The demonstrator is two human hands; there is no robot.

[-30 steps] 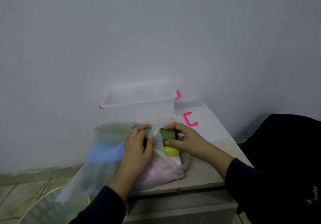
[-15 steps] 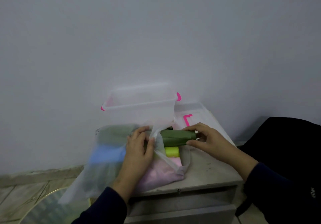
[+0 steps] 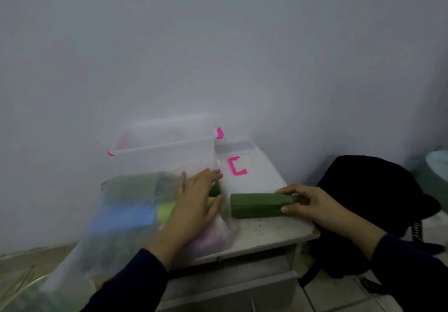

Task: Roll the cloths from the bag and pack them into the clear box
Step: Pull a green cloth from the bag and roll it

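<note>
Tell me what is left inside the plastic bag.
Through the plastic bag, blurred blue, yellow-green, pink and dark green cloths show. The left hand covers the rest.

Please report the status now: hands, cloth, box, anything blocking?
Right hand holds green roll, out of bag. Left hand flat on bag. Box open behind, path clear.

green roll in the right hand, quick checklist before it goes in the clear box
1. Green roll clear of the bag: ok.
2. Right hand gripping the roll's end: ok.
3. Roll wound tight, not unravelling: ok.
4. Clear box open, lid lying beside it: ok.
5. Left hand flat on the bag, steadying it: ok.
6. Space inside the box: cannot tell, walls blurred.
</note>
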